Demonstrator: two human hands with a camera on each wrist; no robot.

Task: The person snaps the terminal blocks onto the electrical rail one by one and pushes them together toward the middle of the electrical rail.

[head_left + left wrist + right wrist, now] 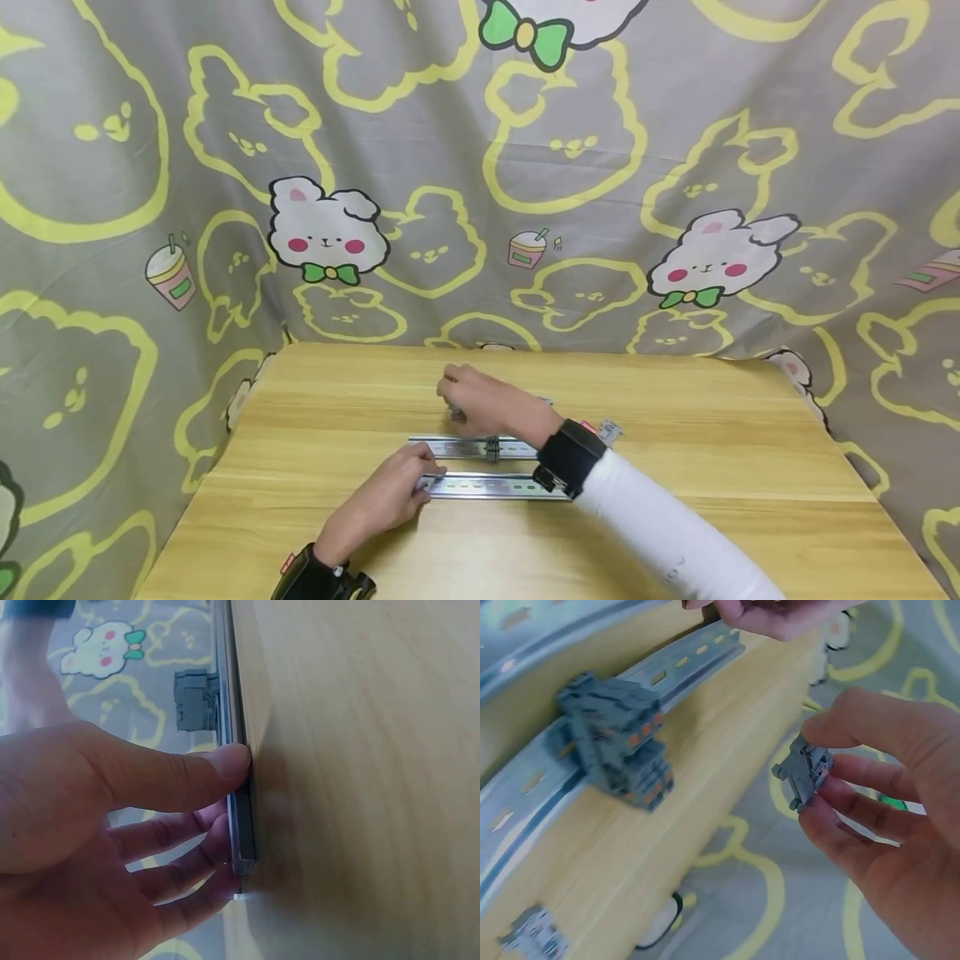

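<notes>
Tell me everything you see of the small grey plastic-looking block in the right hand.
The small grey plastic-looking block is thin, with a notched outline and small projecting lugs; finer detail is blurred. The right hand pinches it between thumb and fingers, partly covering it. It is held tilted, apart from the farther slotted silver metal rail; only the hand appears to touch it.

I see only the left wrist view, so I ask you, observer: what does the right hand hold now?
Observer: The right hand pinches a small grey part.

Operator: Thank you. How many metal rails are there?

Observer: Two, as the head view shows: the near rail and the far rail, lying apart and roughly parallel.

Operator: And do the grey blocks have any coloured marks?

Observer: Yes, the right wrist view shows orange marks on them.
</notes>
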